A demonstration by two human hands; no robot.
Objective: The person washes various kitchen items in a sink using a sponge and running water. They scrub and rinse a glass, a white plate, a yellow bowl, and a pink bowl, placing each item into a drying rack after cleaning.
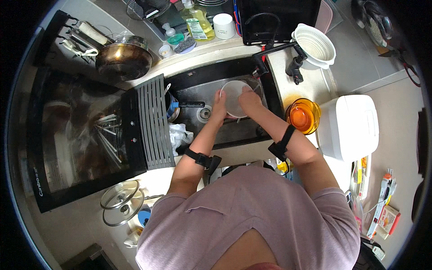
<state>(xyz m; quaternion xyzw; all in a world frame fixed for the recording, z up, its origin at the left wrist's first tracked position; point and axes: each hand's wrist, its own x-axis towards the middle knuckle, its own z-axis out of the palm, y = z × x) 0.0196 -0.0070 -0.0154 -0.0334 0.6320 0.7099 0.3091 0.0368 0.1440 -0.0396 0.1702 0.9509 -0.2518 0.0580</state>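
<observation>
Over the dark kitchen sink, a round pale translucent bowl is between both hands. My left hand grips its left rim, the thumb on the edge. My right hand reaches into the bowl at its right side, fingers against the inside; whether it holds anything there is hidden. Beneath and behind the bowl, part of another clear round vessel shows in the sink. The black faucet stands just above my right hand. A drain strainer lies left of the bowl.
A slatted drying rack covers the sink's left end, beside a black-handled pan and a white plastic bag. Amber bowls and a white lidded bin stand right. Behind are a dish soap bottle and a white colander.
</observation>
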